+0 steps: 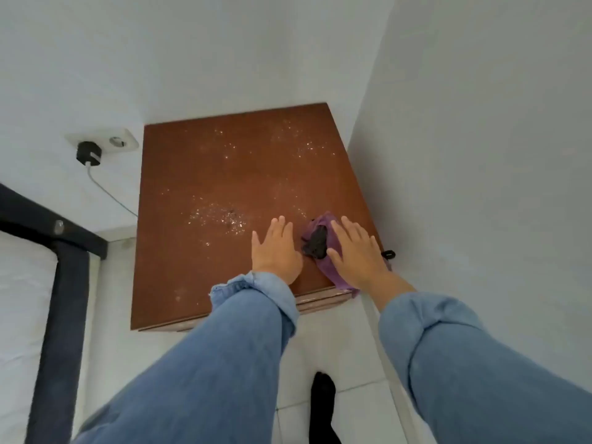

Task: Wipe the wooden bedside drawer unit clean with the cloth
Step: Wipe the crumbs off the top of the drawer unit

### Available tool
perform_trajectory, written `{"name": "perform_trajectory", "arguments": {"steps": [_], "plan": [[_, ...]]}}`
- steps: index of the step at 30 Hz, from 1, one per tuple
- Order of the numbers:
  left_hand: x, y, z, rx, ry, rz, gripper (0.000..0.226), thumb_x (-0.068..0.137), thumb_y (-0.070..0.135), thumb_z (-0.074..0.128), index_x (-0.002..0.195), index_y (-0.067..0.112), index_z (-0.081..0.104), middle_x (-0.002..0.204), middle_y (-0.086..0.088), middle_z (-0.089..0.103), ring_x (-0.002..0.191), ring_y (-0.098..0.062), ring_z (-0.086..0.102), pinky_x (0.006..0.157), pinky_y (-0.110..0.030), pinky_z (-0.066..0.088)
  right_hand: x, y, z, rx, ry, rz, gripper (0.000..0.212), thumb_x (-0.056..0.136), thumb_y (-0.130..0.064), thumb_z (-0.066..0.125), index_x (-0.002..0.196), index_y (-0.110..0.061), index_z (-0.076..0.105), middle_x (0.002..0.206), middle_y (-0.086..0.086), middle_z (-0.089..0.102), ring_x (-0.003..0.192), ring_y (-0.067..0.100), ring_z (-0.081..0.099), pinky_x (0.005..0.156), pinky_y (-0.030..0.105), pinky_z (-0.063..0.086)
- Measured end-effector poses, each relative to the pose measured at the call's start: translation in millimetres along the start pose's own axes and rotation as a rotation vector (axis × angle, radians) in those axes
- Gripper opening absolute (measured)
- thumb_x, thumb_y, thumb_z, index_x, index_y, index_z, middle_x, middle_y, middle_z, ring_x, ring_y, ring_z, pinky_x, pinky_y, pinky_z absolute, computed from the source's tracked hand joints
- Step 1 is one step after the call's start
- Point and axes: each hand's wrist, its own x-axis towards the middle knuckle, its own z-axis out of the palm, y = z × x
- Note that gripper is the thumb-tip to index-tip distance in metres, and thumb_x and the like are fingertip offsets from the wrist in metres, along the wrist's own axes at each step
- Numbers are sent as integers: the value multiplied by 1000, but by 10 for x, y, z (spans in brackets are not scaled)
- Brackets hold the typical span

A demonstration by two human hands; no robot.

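Note:
The wooden bedside drawer unit stands in a corner, its brown top speckled with white dust and crumbs. A purple cloth with a dark patch lies on the near right part of the top. My right hand presses flat on the cloth, fingers spread. Just left of the cloth, my left hand rests flat on the bare wood with its fingers apart and nothing in it. Both forearms wear rolled blue denim sleeves.
White walls close in behind and to the right of the unit. A wall socket with a black plug and cable is at the left. A dark bed frame with a white mattress stands left. My black-socked foot is on the white tiles.

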Motion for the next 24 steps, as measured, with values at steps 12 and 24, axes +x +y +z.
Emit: {"name": "perform_trajectory", "arguments": {"steps": [12, 24], "plan": [[227, 42, 124, 93, -141, -48, 61, 94, 28, 33, 153, 20, 19, 163, 5, 3, 149, -12, 8, 118, -54, -6, 263, 208, 562, -206, 455, -155, 63, 80, -33, 68, 137, -18, 46, 138, 1, 51, 97, 30, 54, 74, 39, 46], [394, 112, -109, 103, 65, -86, 37, 92, 25, 36, 121, 17, 59, 113, -1, 67, 104, -20, 62, 114, -45, 17, 692, 212, -374, 1294, -92, 326, 26, 95, -31, 52, 105, -9, 61, 89, 5, 63, 78, 19, 59, 69, 30, 47]]}}
